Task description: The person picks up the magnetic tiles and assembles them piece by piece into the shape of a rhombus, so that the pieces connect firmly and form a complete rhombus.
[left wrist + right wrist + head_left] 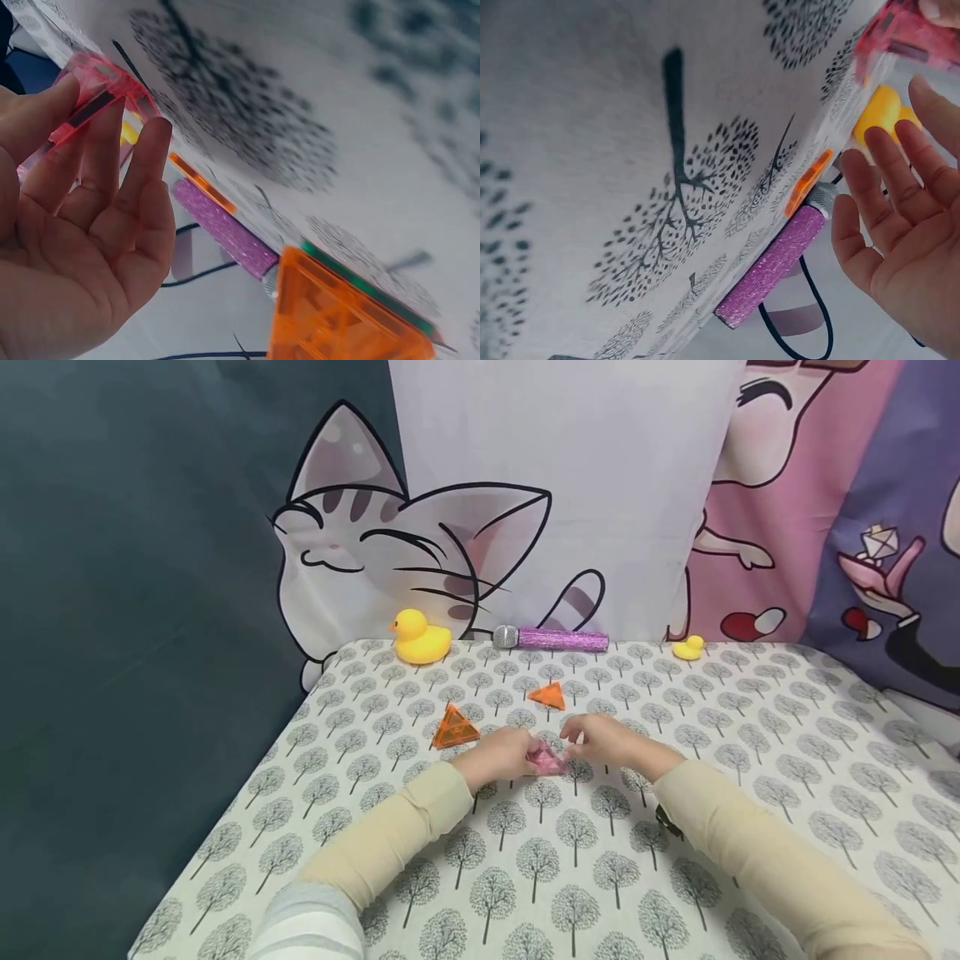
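Note:
My left hand pinches a translucent pink plastic tile piece between thumb and fingers, low over the tablecloth. In the left wrist view, the pink piece shows frame edges, and the other fingers spread loosely below it. Just right of the piece hovers my right hand, fingers relaxed and nothing in its grasp; whether a fingertip touches the piece is unclear. An orange triangular tile stands left of the left hand, with a green edge against it. Beyond the hands lies a smaller orange triangle.
Along the table's back edge are a large yellow duck, a purple glittery microphone and a small yellow duck. A dark object lies partly hidden beside the right sleeve. A tree-print cloth covers the table; a cartoon curtain hangs behind.

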Motion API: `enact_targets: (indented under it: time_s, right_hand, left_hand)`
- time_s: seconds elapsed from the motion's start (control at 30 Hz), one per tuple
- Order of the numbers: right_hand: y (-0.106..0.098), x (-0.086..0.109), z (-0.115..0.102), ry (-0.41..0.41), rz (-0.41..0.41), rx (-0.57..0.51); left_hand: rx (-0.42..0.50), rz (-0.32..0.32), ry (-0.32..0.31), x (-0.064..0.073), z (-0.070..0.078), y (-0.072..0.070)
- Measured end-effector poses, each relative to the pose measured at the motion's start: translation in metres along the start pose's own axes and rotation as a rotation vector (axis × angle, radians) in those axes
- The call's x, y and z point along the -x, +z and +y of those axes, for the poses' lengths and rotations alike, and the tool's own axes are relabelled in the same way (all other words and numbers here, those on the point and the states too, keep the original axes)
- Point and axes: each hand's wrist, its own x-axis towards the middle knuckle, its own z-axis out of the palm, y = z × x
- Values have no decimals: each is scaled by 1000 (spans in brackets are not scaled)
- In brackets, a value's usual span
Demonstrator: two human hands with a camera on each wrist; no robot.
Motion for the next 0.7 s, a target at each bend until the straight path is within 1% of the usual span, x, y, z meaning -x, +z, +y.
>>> enact_targets:
  time_s: [0.1,0.17,0.3,0.43,0.57,0.67,0.7]
  right_hand:
    - [1,-8,1,4,7,66]
    - [3,-12,2,25,9,110]
    - [8,-22,5,106,-2,155]
    - [11,-31,7,167,-50,191]
    - [10,-36,9,237,-118,233]
    - [8,-35,11,252,-142,235]
    - [7,-34,12,237,-140,235]
  left_hand:
    - [8,0,-17,1,-5,-2]
    - [18,3,-17,2,-6,-2]
    - [28,-7,-5,1,-7,-2]
    - [35,-17,-15,1,-7,-1]
    - [35,-15,-15,0,-8,-1]
    - [46,-14,-19,1,-9,-1]
    - [51,-17,-25,1,-10,-2]
